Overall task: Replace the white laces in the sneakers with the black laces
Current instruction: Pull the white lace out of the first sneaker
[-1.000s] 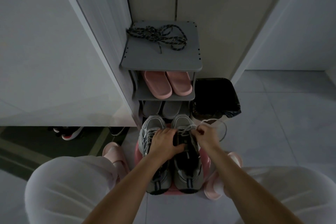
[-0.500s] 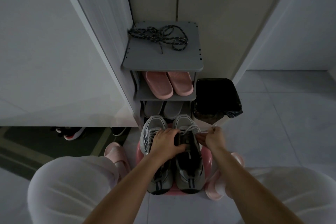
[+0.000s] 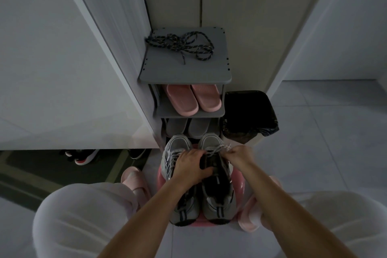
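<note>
Obs. from beside the person, who is seated low, knees apart, facing a grey shoe rack (image 3: 185, 70) set in a wall recess.

1. Sneakers: grey pair, side by side, toes toward the rack, resting on a pink round base (image 3: 160, 175) (stool or basin, cannot tell) on the tiled floor. Left sneaker (image 3: 177, 145) is laced in white. Right sneaker (image 3: 219, 203) shows white lace only in the eyelets nearest the toe; the tongue area nearer the person looks dark and unlaced.

2. Left hand (image 3: 191, 164): fingers curled round the tongue/collar of the right sneaker, gripping it; the wrist lies across the left sneaker.

3. Right hand (image 3: 240, 156): fingers bunched, pinching the white lace (image 3: 217, 150) at the outer side of the right sneaker, approx. level with the laced eyelets. A short lace end shows just past the fingertips.

4. Black laces (image 3: 180, 46): loose tangle, black w/ pale flecks, on the rack's top shelf toward the back, well apart from both hands.

5. Rack contents: pink slippers (image 3: 193, 99) on the 2nd shelf, grey slippers (image 3: 188, 128) on the shelf below.

6. Surroundings: black-lined bin (image 3: 249, 113) just right of the rack. Dark shoes (image 3: 83, 157) under the cabinet at left. Light is dim; fine detail of the eyelets is not readable.
</note>
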The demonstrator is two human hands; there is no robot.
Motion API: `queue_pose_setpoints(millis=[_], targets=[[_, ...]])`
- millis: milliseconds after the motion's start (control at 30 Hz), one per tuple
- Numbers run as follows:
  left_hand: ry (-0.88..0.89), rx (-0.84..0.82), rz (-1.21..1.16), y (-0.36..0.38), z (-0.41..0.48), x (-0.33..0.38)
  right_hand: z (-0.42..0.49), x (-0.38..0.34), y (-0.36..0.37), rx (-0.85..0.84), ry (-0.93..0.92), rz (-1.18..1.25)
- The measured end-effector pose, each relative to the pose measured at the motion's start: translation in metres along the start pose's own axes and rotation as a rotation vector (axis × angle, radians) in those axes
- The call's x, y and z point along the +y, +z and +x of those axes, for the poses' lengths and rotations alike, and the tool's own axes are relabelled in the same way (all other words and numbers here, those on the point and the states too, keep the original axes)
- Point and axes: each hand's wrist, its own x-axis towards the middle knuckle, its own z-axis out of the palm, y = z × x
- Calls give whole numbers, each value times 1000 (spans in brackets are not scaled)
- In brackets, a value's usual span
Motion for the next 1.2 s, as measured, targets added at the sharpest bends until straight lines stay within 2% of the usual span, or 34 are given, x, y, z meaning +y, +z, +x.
queue_pose_setpoints(millis=[167,300,367,433,567,700,800,1067,1200], targets=[[0,8,8,0,0,1,-4,-1,3,65,-98,-189],[21,7,-1,-4,-3,1,-5,6,-6,147,40,81],[22,-13,-22,-6,-6,1,-13,14,-16,78,75,138],[4,-24,-94,-8,-5,1,-21,25,-19,0,51,60],[-106,-10,-236,-11,5,5,-49,28,-9,-62,-111,-71],[-198,20,-150,-11,15,12,-76,19,-3,-208,-269,-173],[-217,18,-64,-13,22,15,-76,22,3,-224,-305,-345],[10,6,300,-26,37,28,-73,29,10,-187,-310,-414],[-67,-28,180,-31,43,31,-74,31,10,-179,-322,-409]])
